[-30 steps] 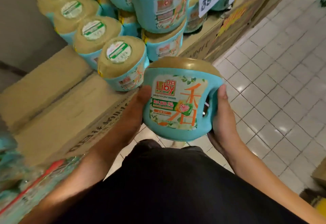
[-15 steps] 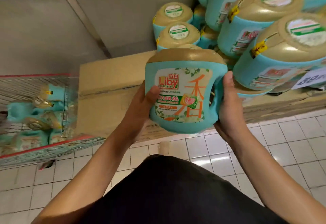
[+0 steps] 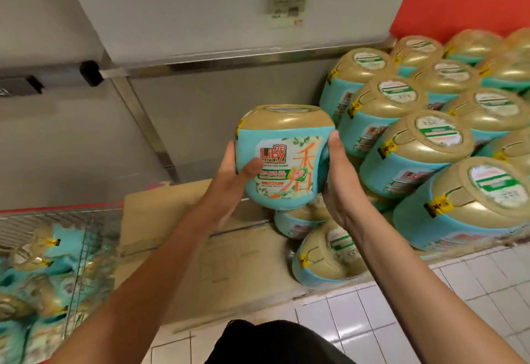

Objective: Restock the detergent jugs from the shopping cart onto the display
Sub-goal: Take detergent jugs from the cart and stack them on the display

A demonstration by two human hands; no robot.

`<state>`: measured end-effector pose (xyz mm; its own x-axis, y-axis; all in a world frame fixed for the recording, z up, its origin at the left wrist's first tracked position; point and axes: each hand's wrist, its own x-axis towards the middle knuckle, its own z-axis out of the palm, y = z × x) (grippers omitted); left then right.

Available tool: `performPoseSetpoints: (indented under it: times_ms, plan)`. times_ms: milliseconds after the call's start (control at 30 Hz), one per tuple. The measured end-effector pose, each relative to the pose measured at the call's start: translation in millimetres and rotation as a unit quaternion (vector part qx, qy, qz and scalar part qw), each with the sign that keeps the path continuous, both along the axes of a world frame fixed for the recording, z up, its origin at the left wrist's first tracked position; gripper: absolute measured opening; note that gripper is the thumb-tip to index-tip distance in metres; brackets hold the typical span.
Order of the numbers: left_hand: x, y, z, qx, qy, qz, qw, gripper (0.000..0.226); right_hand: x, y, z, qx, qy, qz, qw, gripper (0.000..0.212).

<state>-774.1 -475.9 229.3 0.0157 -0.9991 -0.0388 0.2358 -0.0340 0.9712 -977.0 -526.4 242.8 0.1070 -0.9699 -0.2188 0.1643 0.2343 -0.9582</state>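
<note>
I am holding one teal detergent jug (image 3: 284, 160) up in the air with both hands, above the brown cardboard boxes (image 3: 218, 249) that make the floor of the display. My left hand (image 3: 232, 180) is pressing on the jug's left side, thumb lying across the label. My right hand (image 3: 338, 174) is pressing flat on its right side, where the handle is. Both hands are squeezing inward, so the jug is sitting between my palms.

I am guessing the jug is full and heavy. Its plastic looks hard and smooth, so it could slip. Holding it by both sides or by the handle looks safest to me.

The stacked jugs (image 3: 415, 145) are piling up close on the right, almost touching my right hand. Some of them are leaning, so a bump could knock them. There is bare cardboard to the left of them, under my left arm. The grey wall (image 3: 200, 105) is standing behind. The shopping cart (image 3: 71, 249) with more jugs is sitting low on my left, near the boxes.
</note>
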Motion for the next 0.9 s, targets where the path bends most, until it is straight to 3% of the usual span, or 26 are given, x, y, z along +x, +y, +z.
performPoseSetpoints:
  times_ms: [200,300,367,567,733,900]
  plan:
    - [25,-70,-8,0.017,-0.017,-0.019,1.000,0.115,27,-62,3,-0.029,0.009,-0.029,0.999,0.059]
    - [36,-100,-8,0.030,-0.032,-0.042,0.998,0.106,36,-92,6,-0.058,0.035,-0.053,0.996,0.060]
    - [40,-117,-6,0.029,-0.035,-0.056,0.997,0.093,40,-110,9,-0.085,0.029,-0.057,0.994,0.067]
    - [38,-153,-12,-0.002,-0.057,-0.059,0.997,0.087,48,-142,1,-0.092,-0.027,-0.072,0.993,0.074]
    - [34,-164,-24,-0.017,-0.073,-0.049,0.996,0.096,51,-141,-7,-0.080,0.041,-0.067,0.994,0.104]
    - [30,-175,-25,-0.021,-0.066,-0.051,0.996,0.089,48,-143,-9,-0.085,0.062,-0.085,0.991,0.107]
